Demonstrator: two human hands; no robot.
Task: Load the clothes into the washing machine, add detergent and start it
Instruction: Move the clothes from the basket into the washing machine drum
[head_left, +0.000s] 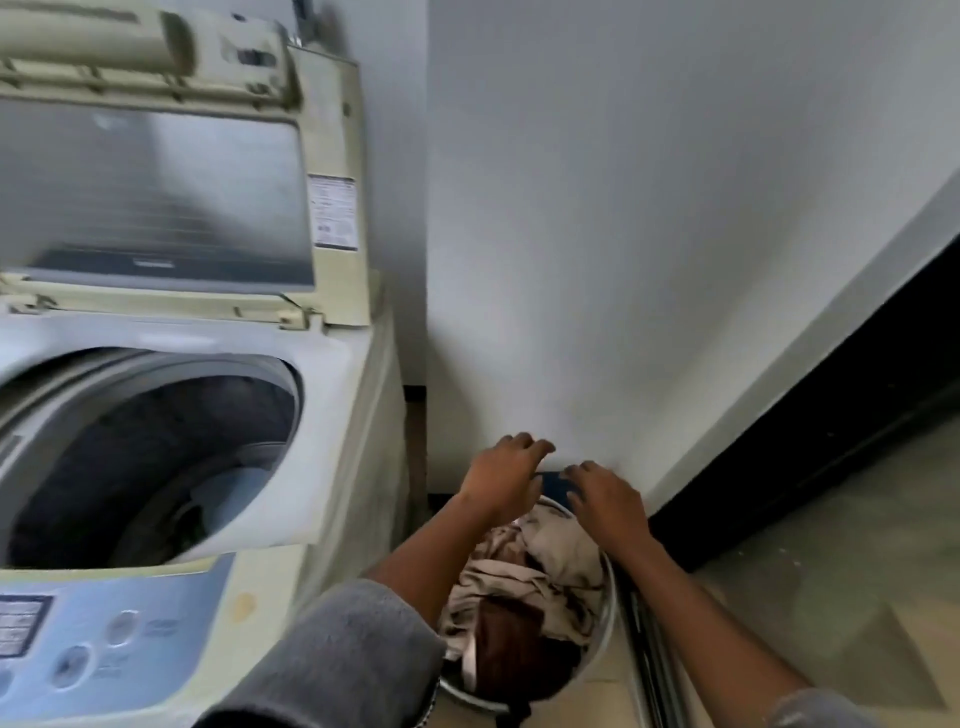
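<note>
A cream top-loading washing machine (332, 364) stands at the left with its lid (156, 192) raised; the dark drum (156, 457) shows some cloth at its bottom. On the floor to its right sits a round metal basin (609, 618) heaped with beige and dark brown clothes (535, 582). Both arms reach down over the basin's far side. My left hand (506, 475) and my right hand (605, 496) lie on either side of a small dark blue thing (556, 483) against the wall, fingers bent around it. The frame is blurred, so the grip itself is unclear.
The machine's blue control panel (104, 639) with round buttons lies at the lower left. A white wall (649, 234) rises right behind the basin. A black skirting band (831, 415) and a tiled floor (841, 561) run to the right. A metal rail (649, 654) lies beside the basin.
</note>
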